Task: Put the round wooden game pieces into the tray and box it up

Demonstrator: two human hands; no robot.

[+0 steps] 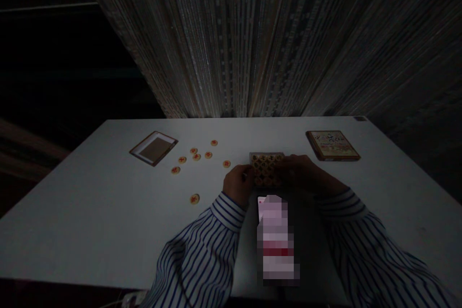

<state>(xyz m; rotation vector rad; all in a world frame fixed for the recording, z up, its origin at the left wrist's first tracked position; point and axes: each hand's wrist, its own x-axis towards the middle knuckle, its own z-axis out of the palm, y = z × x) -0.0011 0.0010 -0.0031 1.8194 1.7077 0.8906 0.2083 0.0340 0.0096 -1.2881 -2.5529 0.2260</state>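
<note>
A small tray (267, 186) filled with rows of round Chinese chess pieces (266, 166) lies in front of me. At its left edge my left hand (237, 184) is closed, thumb and forefinger curled against the rim. My right hand (305, 172) reaches across the tray's right side, its fingers over the pieces there; shadow hides what the fingertips touch. Several loose pieces with red characters, among them one chess piece (226, 164) just beyond my left hand, lie to the left. A single piece (195, 198) sits nearer to me.
A lit phone (260, 207), its screen blurred out, lies between my forearms. On the white table (90, 211) a shallow open box part (153, 148) rests at the left and a decorated box or lid (332, 145) at the right. A striped curtain (231, 48) hangs behind.
</note>
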